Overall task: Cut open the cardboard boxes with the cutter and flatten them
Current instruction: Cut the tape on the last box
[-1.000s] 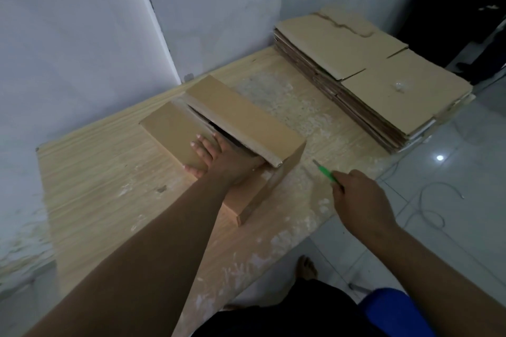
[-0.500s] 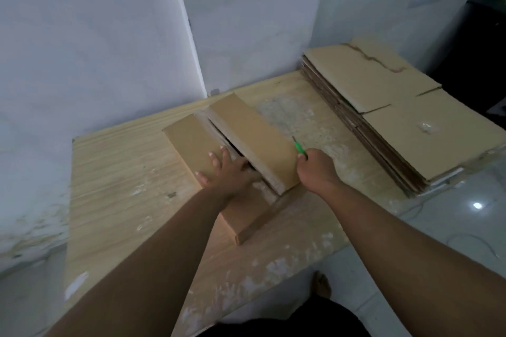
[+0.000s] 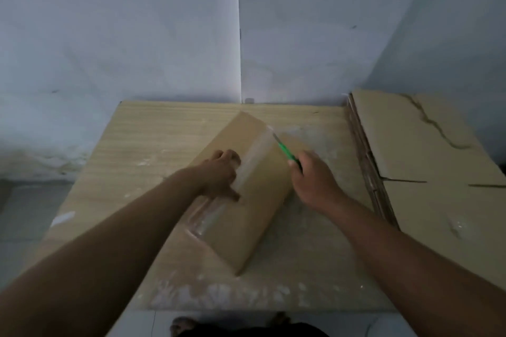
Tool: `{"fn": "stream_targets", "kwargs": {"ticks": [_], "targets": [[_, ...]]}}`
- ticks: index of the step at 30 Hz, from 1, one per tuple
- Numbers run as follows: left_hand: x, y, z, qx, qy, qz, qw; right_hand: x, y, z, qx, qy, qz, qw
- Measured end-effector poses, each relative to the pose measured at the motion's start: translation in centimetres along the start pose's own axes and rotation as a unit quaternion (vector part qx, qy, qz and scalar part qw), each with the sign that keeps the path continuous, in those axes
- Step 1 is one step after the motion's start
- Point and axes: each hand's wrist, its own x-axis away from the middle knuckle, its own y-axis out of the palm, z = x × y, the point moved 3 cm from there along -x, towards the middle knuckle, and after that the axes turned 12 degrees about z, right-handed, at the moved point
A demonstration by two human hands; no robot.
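Status: cardboard box (image 3: 246,189) sits mid-tabletop (image 3: 153,134), closed, lying on a diagonal with its long axis running roughly 7 to 1 o'clock. A clear tape strip (image 3: 256,153) runs along the top seam and wraps over the near end.

Hands:
- Left hand (image 3: 219,175) lies on top of the box, on the 9 o'clock side of the tape. Fingers are slightly bent on the cardboard and hold nothing; reads as pressing the box down. The thumb reaches the tape edge.
- Right hand (image 3: 315,180) is curled round the green cutter (image 3: 284,152), at 3 o'clock of the box. The tip points to 11 o'clock and sits at the far end of the tape. The frame is too soft to tell whether the blade is in the tape.

A stack of flattened boxes (image 3: 427,161) lies at 3 o'clock, well apart from the box. Bare feet show at 6 o'clock under the tabletop edge.

Judgement: start of the seam cut, flattening not begun for this box.

Risks:
- The cut would run from the far end back toward 7 o'clock, straight past the left thumb. If the thumb does not move off the line, a slip lands on it.
- The tabletop looks dusty with white residue. Light downward pressure could let the box skid mid-pull, and the blade jumps.
- The glossy tape may let the tip skate instead of biting.
- Too much depth tears the flaps.
- A pull stroke ending toward the body overshoots if the tape gives way suddenly.
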Motion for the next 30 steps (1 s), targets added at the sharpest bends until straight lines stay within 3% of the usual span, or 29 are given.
{"fn": "stream_targets", "kwargs": {"ticks": [4,8,11,15,18,23,25,27,30], "targets": [[1.5,-1.7,-0.1,-0.194,0.010,-0.062,0.979,-5.0,0.9,0.2,0.070,-0.122,-0.099,0.985],[1.4,-3.0,-0.8,-0.307,-0.008,-0.057,0.950,-4.5,2.9,0.2,0.067,-0.114,-0.184,0.974],[0.7,-3.9,-2.3,-0.344,-0.049,-0.028,0.937,-1.4,3.8,0.6,0.097,-0.099,-0.151,0.979],[-0.1,-3.9,-2.7,-0.326,-0.086,0.054,0.940,2.9,3.0,-1.3,0.093,-0.011,-0.080,0.992],[-0.4,-3.3,-1.5,-0.231,-0.105,0.128,0.959,4.9,2.5,-3.4,0.100,0.020,-0.097,0.990],[1.1,0.0,1.5,-0.003,-0.026,0.064,0.998,3.6,1.2,-3.0,0.024,0.134,-0.120,0.983],[1.5,1.1,2.4,0.001,0.007,0.022,1.000,2.1,1.4,-0.8,-0.051,0.228,-0.154,0.960],[1.6,1.8,2.7,-0.027,0.022,0.010,0.999,1.9,1.6,0.8,-0.137,0.310,-0.225,0.914],[1.2,1.7,2.8,-0.057,0.038,0.027,0.997,2.2,1.1,2.2,-0.130,0.283,-0.322,0.894]]}}
